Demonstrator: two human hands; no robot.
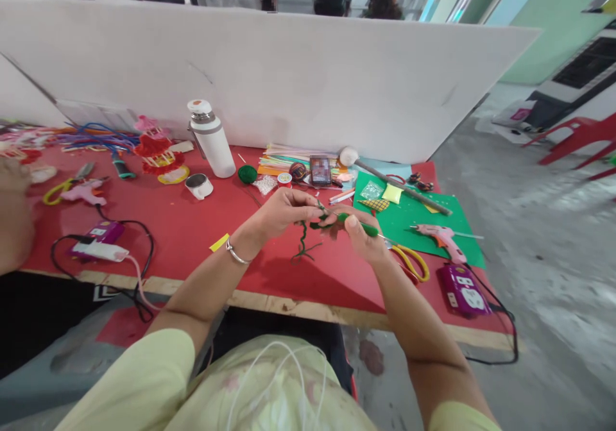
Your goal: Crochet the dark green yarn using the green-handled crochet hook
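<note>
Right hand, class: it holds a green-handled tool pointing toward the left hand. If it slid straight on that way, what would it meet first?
The right hand aims the green-handled tool leftward, so it would most likely meet the left hand and the green yarn pinched there first; depth is hard to judge.

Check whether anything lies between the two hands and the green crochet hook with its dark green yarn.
Nothing visible does. The right hand holds the green crochet hook, and the left hand pinches the dark green yarn at its tip, above the red table.
</note>
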